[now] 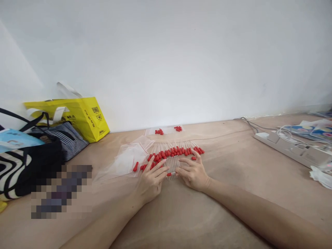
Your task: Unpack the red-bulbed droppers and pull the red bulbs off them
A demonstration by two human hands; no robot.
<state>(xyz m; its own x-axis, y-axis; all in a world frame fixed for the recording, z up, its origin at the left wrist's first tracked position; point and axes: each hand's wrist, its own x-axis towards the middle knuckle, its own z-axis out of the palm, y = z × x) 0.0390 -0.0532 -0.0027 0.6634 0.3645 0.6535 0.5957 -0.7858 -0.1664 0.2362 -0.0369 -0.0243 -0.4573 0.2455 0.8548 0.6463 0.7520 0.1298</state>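
A row of clear droppers with red rubber bulbs (pixel 174 152) lies on the beige table (pixel 233 180). My left hand (pixel 153 176) rests flat on the left part of the row with its fingers stretched out. My right hand (pixel 192 171) lies on the right part, fingers spread over the clear stems. Neither hand holds anything. A loose red-bulbed dropper (pixel 135 167) sits just left of my left hand. Clear zip bags (pixel 127 159) lie to the left of the row.
Two small bags with red bulbs (pixel 168 130) lie by the white wall. A yellow bag (pixel 83 116), a striped bag (pixel 66 136) and a black bag (pixel 28 162) stand at the left. A white power strip (pixel 290 147) with cables and packets lies at the right.
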